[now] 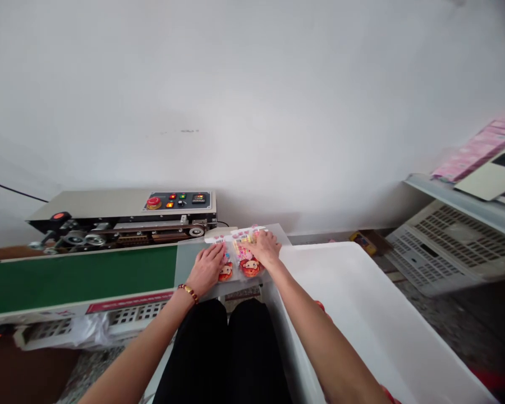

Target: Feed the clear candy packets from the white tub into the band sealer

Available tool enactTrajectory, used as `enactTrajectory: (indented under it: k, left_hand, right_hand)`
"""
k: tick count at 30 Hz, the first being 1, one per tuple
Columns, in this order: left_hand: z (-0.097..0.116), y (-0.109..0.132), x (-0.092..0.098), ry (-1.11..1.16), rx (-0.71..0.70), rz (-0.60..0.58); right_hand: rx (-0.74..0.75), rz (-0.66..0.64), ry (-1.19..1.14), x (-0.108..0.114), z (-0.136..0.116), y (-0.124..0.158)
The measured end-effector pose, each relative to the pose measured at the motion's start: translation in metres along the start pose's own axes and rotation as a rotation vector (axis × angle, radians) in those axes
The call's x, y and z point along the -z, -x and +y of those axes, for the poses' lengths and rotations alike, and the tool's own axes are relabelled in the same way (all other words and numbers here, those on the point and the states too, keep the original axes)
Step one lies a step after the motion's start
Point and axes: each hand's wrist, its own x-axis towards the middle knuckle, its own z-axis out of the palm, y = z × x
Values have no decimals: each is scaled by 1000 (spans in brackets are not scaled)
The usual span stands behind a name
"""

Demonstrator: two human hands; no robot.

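Where packets lie on grey sheeting, a wall rises behind.

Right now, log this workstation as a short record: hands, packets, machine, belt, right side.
Left hand: touching the left printed packet
Right hand: on the right printed packet
Packets: side by side on a translucent sheet
Machine: control panel with red button, lights lit
Belt: green, left of the sheet
Right side: white container

Both forearms reach forward, left hand and right hand palm-down, fingers lightly bent.
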Motion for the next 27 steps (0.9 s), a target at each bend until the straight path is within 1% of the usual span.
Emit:
enactTrajectory:
  k: [1, 2, 7, 9, 11, 13, 16, 19, 20, 22, 25, 27]
  left_hand:
    - [-5, -2, -1, -19, -63, -24]
    - [-10, -5, 0, -41, -92, -34]
    - [-33, -12, 9, -64, -100, -69]
    - [-39, -12, 12, -42, -91, -78]
    - [-40, -11, 14, -34, -75, -72]
    - [-38, -12, 14, -60, -65, -63]
    - [-30, -12, 13, -127, -49, -64]
    - [-31, -8, 13, -156, -8, -52]
    - [-36, -5, 13, -156, 8, -49]
    - [-53, 3, 17, -146, 35, -47]
    - [-87, 18, 28, -134, 89, -62]
    - [-106, 27, 37, -152, 172, -75]
  right_hand:
    - [2, -3, 21, 1, 1, 1]
    - [7, -9, 28, 2, 2, 2]
    - [108, -92, -45, 10, 18, 4]
    - [184, -77, -69, 13, 26, 5]
    - [302, -27, -59, 15, 34, 9]
    - [445, 3, -19, 17, 38, 14]
    - [597, -43, 60, 20, 39, 22]
    - [653, -110, 115, 21, 35, 27]
    - [663, -125, 128, 21, 33, 27]
    - [682, -134, 159, 21, 28, 26]
    - [724, -94, 203, 17, 15, 22]
    - [765, -58, 220, 11, 1, 19]
